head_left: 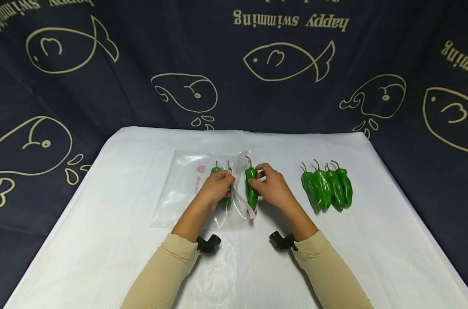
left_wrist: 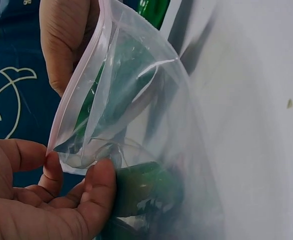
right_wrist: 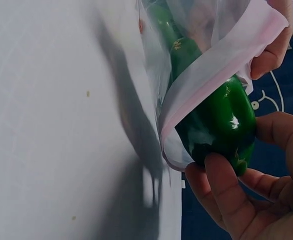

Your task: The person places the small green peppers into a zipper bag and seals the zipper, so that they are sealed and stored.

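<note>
Green pepper sits at the mouth of a clear bag whose pink-edged rim crosses it, held in the right hand's grip between thumb and fingers. The left hand's grip pinches the bag near that opening, two other peppers showing inside, while four more peppers lie side by side on the white bench.

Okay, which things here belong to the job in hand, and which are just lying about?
Part of the job:
Clear bag, held by the left hand
Green pepper, held by the right hand at the bag's mouth
Peppers inside the bag
Four peppers on the right, probably

Just surroundings:
White-covered table
Dark cloth with fish drawings
Black wrist devices
</note>
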Available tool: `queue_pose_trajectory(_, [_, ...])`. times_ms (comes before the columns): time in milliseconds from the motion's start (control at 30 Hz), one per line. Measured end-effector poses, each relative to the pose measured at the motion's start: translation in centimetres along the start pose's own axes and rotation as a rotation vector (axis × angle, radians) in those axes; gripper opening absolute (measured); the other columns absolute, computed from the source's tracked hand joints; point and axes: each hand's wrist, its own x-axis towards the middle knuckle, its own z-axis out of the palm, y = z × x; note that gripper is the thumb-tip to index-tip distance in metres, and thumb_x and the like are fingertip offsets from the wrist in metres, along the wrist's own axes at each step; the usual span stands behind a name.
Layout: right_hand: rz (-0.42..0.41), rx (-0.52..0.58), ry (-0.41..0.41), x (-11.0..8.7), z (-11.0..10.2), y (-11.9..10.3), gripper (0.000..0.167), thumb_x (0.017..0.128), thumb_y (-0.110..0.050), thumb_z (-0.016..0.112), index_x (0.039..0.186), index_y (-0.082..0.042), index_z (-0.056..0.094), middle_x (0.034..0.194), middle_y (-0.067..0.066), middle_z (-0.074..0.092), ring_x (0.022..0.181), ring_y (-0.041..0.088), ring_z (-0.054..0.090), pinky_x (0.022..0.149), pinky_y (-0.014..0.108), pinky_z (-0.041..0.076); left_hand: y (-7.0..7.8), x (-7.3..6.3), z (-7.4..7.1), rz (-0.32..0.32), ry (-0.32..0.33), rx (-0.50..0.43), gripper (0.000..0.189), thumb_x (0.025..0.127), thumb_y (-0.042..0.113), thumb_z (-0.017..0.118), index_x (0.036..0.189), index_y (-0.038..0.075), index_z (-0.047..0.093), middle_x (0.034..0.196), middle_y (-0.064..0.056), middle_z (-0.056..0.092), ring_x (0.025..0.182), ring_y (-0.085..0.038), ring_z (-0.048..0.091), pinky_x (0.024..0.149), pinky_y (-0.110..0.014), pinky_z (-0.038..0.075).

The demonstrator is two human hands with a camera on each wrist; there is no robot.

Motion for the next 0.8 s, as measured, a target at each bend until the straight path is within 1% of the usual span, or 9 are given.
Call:
queue_pose_trajectory(100, [-0.002, -0.004, 0.000, 0.1, 0.3, 0.1, 0.045, 0.094, -0.026, 0.068, 0.131, -0.007, 0.052, 0.115, 0.013, 0.060, 0.088, 0.023, 0.067, 0.064, 0.032, 0.058, 0.0, 0.0, -0.1, 0.005, -0.008, 0.002, 0.022, 0.097, 0.015, 0.053, 0.107, -0.003, 0.062, 0.104, -0.008, 0.057, 0.097, -0.022, 0.056, 0.077, -0.031, 0.053])
queue_pose_trajectory(167, [-0.008, -0.013, -0.015, 0.2, 0.6, 0.2, 0.044, 0.094, -0.026, 0.067, 0.131, -0.007, 0.053, 0.115, 0.013, 0.060, 0.088, 0.023, 0.067, 0.064, 0.031, 0.057, 0.0, 0.0, -0.1, 0.009, -0.010, 0.011, 0.021, 0.097, 0.015, 0.053, 0.105, -0.003, 0.061, 0.101, -0.007, 0.056, 0.096, -0.021, 0.056, 0.076, -0.031, 0.053])
queue_pose_trajectory(300, [-0.030, -0.068, -0.037, 0.2, 1.1, 0.4, 0.045, 0.095, -0.029, 0.065, 0.132, -0.006, 0.053, 0.116, 0.012, 0.062, 0.088, 0.022, 0.066, 0.065, 0.032, 0.055, -0.3, -0.1, -0.2, 0.014, -0.017, 0.004, 0.017, 0.097, 0.014, 0.053, 0.102, -0.001, 0.061, 0.098, -0.007, 0.055, 0.094, -0.021, 0.055, 0.076, -0.032, 0.054])
queue_pose_trajectory(433, [-0.036, -0.091, -0.025, 0.2, 1.2, 0.3, 0.043, 0.096, -0.027, 0.062, 0.132, -0.003, 0.055, 0.114, 0.012, 0.064, 0.080, 0.021, 0.066, 0.065, 0.033, 0.054, -0.3, -0.1, -0.1, 0.019, -0.020, -0.027, 0.014, 0.097, 0.012, 0.054, 0.100, 0.001, 0.060, 0.098, -0.006, 0.055, 0.093, -0.020, 0.055, 0.077, -0.032, 0.055])
queue_pose_trajectory(500, [-0.037, -0.071, -0.026, 0.2, 1.1, 0.2, 0.041, 0.096, -0.023, 0.061, 0.131, -0.002, 0.056, 0.111, 0.012, 0.065, 0.076, 0.023, 0.067, 0.063, 0.033, 0.054, -0.2, -0.1, 0.0, 0.023, -0.019, -0.033, 0.012, 0.096, 0.012, 0.054, 0.098, 0.002, 0.060, 0.098, -0.006, 0.056, 0.093, -0.019, 0.056, 0.077, -0.033, 0.055])
queue_pose_trajectory(567, [-0.035, -0.037, -0.043, 0.1, 1.0, 0.1, 0.038, 0.096, -0.019, 0.059, 0.130, -0.002, 0.056, 0.108, 0.012, 0.065, 0.072, 0.024, 0.068, 0.061, 0.032, 0.055, -0.1, -0.1, 0.0, 0.025, -0.026, -0.036, 0.012, 0.096, 0.011, 0.054, 0.098, 0.002, 0.060, 0.099, -0.007, 0.057, 0.094, -0.019, 0.056, 0.079, -0.034, 0.055])
queue_pose_trajectory(667, [-0.042, 0.032, -0.094, 0.1, 1.0, 0.1, 0.036, 0.096, -0.017, 0.058, 0.129, -0.002, 0.057, 0.107, 0.013, 0.063, 0.077, 0.026, 0.068, 0.062, 0.034, 0.056, 0.1, -0.1, 0.0, 0.035, -0.040, -0.022, 0.012, 0.096, 0.012, 0.054, 0.099, 0.002, 0.061, 0.100, -0.007, 0.058, 0.095, -0.020, 0.057, 0.082, -0.037, 0.055])
queue_pose_trajectory(800, [-0.038, 0.144, -0.155, 0.2, 1.1, 0.2, 0.035, 0.097, -0.016, 0.057, 0.130, -0.002, 0.056, 0.112, 0.015, 0.060, 0.085, 0.028, 0.066, 0.067, 0.038, 0.058, 0.4, -0.1, 0.1, 0.063, -0.054, 0.024, 0.013, 0.096, 0.013, 0.054, 0.099, 0.002, 0.060, 0.096, -0.006, 0.057, 0.094, -0.021, 0.057, 0.081, -0.038, 0.055])
